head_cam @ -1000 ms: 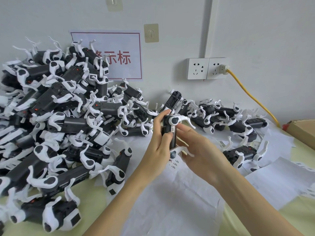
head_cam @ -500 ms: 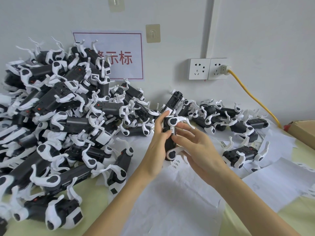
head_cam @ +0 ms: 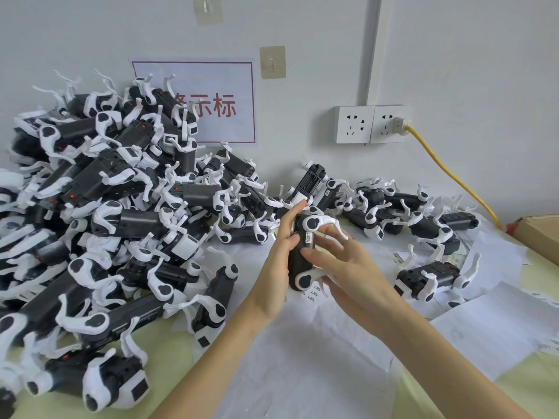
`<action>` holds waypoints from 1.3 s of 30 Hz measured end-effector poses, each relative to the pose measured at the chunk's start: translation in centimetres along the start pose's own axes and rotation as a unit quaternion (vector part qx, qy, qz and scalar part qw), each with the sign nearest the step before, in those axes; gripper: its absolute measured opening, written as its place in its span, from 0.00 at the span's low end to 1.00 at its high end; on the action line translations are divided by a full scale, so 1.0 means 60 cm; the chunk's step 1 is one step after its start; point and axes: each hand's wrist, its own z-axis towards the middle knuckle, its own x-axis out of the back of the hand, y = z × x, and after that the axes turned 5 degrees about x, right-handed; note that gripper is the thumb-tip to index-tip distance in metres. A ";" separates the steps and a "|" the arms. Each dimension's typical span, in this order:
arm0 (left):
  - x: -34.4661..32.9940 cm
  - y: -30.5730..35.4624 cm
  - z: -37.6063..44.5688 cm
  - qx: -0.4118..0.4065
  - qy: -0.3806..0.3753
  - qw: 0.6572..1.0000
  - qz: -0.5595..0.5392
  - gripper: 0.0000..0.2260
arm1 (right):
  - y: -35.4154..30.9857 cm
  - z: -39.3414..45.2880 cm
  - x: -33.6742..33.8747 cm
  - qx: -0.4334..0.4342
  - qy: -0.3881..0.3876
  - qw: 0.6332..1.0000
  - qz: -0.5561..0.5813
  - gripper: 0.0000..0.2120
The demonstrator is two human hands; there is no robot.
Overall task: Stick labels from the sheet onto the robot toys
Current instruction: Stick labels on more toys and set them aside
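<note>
Label [head_cam: 309, 238] sits on the dark flank of the robot toy [head_cam: 298, 261], held upright over the white sheets [head_cam: 302, 352]. Best to rub it flat from the middle out, edges last. My left hand [head_cam: 279, 261] grips the body, fingers curled behind. My right hand [head_cam: 348, 267] is spread loose, 1 fingertip touching the toy just below the label.

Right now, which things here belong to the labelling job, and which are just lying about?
In use: black-and-white robot toy held upright in left hand; small white label on it; right hand; white label sheet.

Lying about: yellow cable, white wall sockets, brown cardboard box.
</note>
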 end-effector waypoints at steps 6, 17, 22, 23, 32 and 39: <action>0.001 0.008 -0.002 -0.016 -0.021 1.000 -0.009 0.24 | -0.003 0.003 0.000 0.000 0.019 1.000 -0.019 0.21; 0.019 0.015 0.011 0.021 -0.029 0.999 -0.014 0.22 | -0.007 0.014 0.020 -0.029 -0.017 0.998 -0.044 0.22; 0.023 0.026 0.007 0.029 -0.030 0.993 0.113 0.25 | 0.006 0.009 0.003 -0.034 0.041 0.999 0.005 0.24; 0.028 0.027 0.007 0.037 -0.034 0.992 0.118 0.29 | 0.007 0.009 0.000 -0.025 0.060 0.997 0.028 0.23; 0.026 0.015 0.012 -0.012 0.046 0.985 0.166 0.32 | 0.008 0.022 0.024 0.027 0.092 0.979 0.178 0.36; 0.047 0.025 0.018 -0.029 0.163 0.986 -0.002 0.29 | -0.002 0.026 0.032 -0.068 0.070 0.988 0.117 0.24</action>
